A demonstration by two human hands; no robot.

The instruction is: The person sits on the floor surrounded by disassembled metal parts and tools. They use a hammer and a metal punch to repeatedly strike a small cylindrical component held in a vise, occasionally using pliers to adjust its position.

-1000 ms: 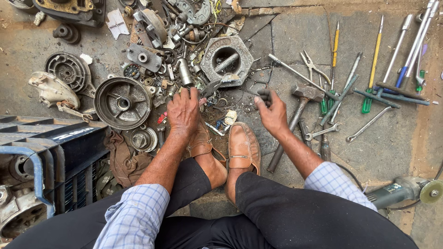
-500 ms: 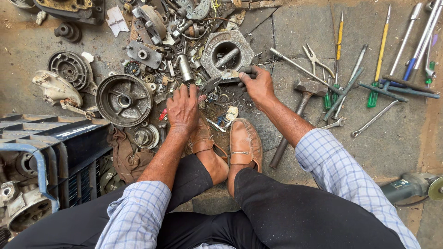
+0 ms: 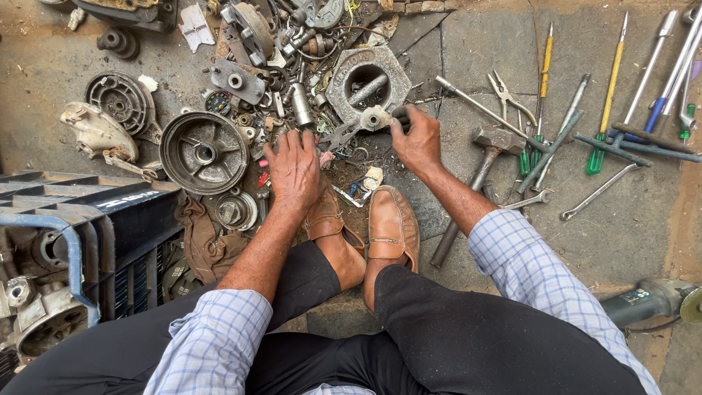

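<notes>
I squat on a stone floor, my brown shoes [image 3: 391,227] below a heap of small metal parts. My left hand [image 3: 294,170] lies palm down with spread fingers on the small nuts and scraps in front of my left shoe. My right hand [image 3: 417,139] is closed round a dark handle whose round metal head [image 3: 375,118] points left, just below the grey hexagonal casting [image 3: 367,79]. A small metal cylinder [image 3: 300,104] lies above my left hand.
A round brake drum [image 3: 204,152] lies left of my left hand, a black crate [image 3: 88,241] at lower left. A hammer [image 3: 477,175], pliers, screwdrivers [image 3: 609,102] and spanners lie to the right. An angle grinder [image 3: 654,300] sits at lower right.
My right hand moved up and left from the floor by the hammer to the hexagonal casting and closed on the dark-handled piece. My left hand stayed on the scraps.
</notes>
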